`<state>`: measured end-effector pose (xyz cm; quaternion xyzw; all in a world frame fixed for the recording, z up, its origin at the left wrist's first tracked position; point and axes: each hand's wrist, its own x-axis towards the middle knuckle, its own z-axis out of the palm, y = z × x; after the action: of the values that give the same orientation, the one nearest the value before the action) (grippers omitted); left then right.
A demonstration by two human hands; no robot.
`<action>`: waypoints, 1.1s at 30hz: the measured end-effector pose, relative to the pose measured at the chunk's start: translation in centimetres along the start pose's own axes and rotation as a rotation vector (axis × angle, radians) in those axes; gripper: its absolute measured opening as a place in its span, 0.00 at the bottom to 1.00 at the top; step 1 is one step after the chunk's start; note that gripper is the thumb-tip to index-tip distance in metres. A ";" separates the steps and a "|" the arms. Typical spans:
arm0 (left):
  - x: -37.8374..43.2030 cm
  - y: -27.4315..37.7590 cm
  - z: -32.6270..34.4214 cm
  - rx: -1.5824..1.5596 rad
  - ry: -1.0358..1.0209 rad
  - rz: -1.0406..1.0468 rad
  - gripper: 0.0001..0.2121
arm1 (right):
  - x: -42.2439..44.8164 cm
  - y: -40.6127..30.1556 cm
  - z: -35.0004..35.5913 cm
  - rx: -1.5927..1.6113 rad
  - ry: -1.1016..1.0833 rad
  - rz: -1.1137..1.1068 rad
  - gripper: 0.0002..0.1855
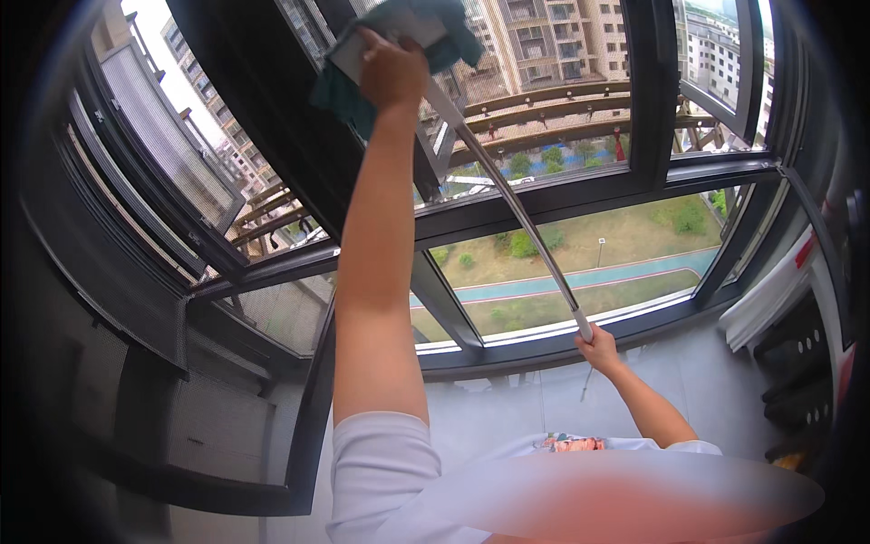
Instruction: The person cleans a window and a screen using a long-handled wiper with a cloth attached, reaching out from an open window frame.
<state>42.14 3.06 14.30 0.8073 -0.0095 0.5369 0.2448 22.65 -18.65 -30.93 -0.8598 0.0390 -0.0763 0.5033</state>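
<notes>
High up in the view, my left hand (394, 73) holds the flat head (349, 57) of a long-handled mop. A dark green cloth (345, 95) covers the head and hangs over its edges, up against the window. From the head, a metal pole (520, 212) slants down to the right. My right hand (599, 348) is closed around the light grip near the pole's lower end. The cloth's far side and part of the head under my fingers are hidden.
Dark window frames (537, 202) surround the panes and insect screens. An open screen sash (302, 435) juts inward at lower left. A casement (722, 68) stands open at upper right. At right, a white rack-like object (768, 309) stands on the grey tiled floor (503, 415).
</notes>
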 end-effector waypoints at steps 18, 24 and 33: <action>10.3 4.2 -6.5 0.465 0.320 0.277 0.21 | 11.7 -9.4 -0.5 -0.041 -0.143 -0.216 0.10; -10.1 -9.7 5.0 -0.094 0.221 0.434 0.24 | 0.4 6.0 3.1 -0.354 -0.379 0.158 0.10; 1.2 -3.8 3.7 -0.234 0.535 0.536 0.14 | 11.7 -1.2 3.0 -0.094 -0.226 -0.065 0.06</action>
<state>46.84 5.22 12.73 0.5744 -0.2169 0.7686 0.1799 34.69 -17.20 -30.25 -0.8864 -0.0421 0.0066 0.4610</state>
